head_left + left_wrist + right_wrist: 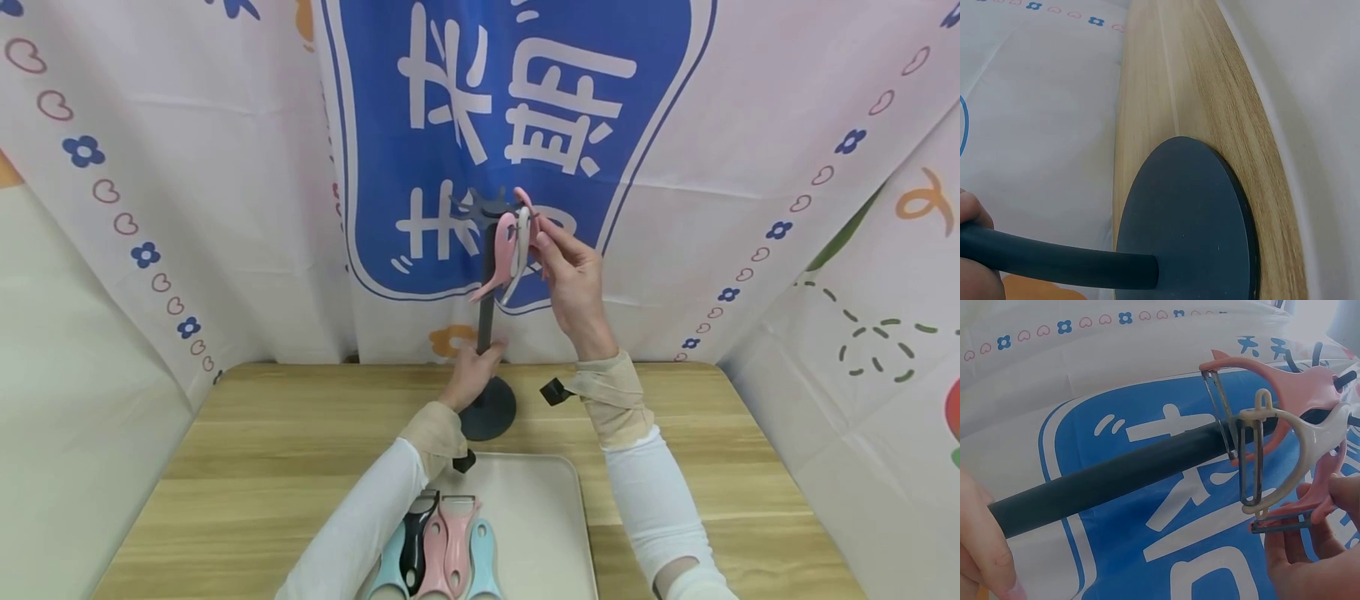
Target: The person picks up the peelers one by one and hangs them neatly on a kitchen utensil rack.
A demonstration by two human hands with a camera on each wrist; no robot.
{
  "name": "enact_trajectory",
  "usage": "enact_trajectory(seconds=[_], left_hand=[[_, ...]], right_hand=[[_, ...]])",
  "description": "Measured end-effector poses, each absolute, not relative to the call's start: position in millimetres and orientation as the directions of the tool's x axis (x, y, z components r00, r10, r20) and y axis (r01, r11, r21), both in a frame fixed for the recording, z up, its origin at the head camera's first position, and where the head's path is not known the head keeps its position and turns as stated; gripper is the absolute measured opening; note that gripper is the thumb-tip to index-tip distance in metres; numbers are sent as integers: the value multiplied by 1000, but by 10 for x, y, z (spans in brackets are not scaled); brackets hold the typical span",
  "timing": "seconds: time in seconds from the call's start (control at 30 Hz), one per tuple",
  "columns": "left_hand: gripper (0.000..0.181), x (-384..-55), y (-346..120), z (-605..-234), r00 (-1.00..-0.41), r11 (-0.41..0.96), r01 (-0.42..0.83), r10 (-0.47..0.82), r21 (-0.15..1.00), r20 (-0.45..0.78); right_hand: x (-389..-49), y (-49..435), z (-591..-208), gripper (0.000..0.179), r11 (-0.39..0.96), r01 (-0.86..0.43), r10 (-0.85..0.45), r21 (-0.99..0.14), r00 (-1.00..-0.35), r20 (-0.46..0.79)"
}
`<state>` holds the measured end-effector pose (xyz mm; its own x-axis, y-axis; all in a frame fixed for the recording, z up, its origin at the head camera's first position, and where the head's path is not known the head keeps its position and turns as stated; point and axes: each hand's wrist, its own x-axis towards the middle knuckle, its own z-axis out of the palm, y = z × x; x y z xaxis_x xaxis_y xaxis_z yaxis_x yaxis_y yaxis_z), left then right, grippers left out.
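My left hand (471,375) grips the lower pole of a dark stand (486,321), just above its round base (1191,200). Up at the hooked top (480,208), my right hand (576,279) pinches a pink peeler (1324,478) by its handle, thumb on one side and fingers on the other. Beside it a white peeler (1317,439) and another pink peeler (1307,387) hang from the hooks, their blades facing down in the head view. The head of the held peeler is partly hidden behind my fingers in the head view.
A light tray (543,533) lies in front of the stand on the wooden table (247,450). On its left part rest several peelers, among them a black peeler (415,542) and a light blue peeler (483,554). A printed cloth (277,208) hangs behind the stand.
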<state>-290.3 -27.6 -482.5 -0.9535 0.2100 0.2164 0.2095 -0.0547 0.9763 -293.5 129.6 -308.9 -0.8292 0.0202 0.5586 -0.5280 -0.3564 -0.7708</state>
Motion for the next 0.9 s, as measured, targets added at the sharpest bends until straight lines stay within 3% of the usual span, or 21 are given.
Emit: enact_trajectory(seconds=[0.9], left_hand=[[55,-2910,-269,-4819,-950,-83,223,204,971,235]], right_hand=[[-2982,1302,-3170,41,-347,-488,-83,-801,-834,545]])
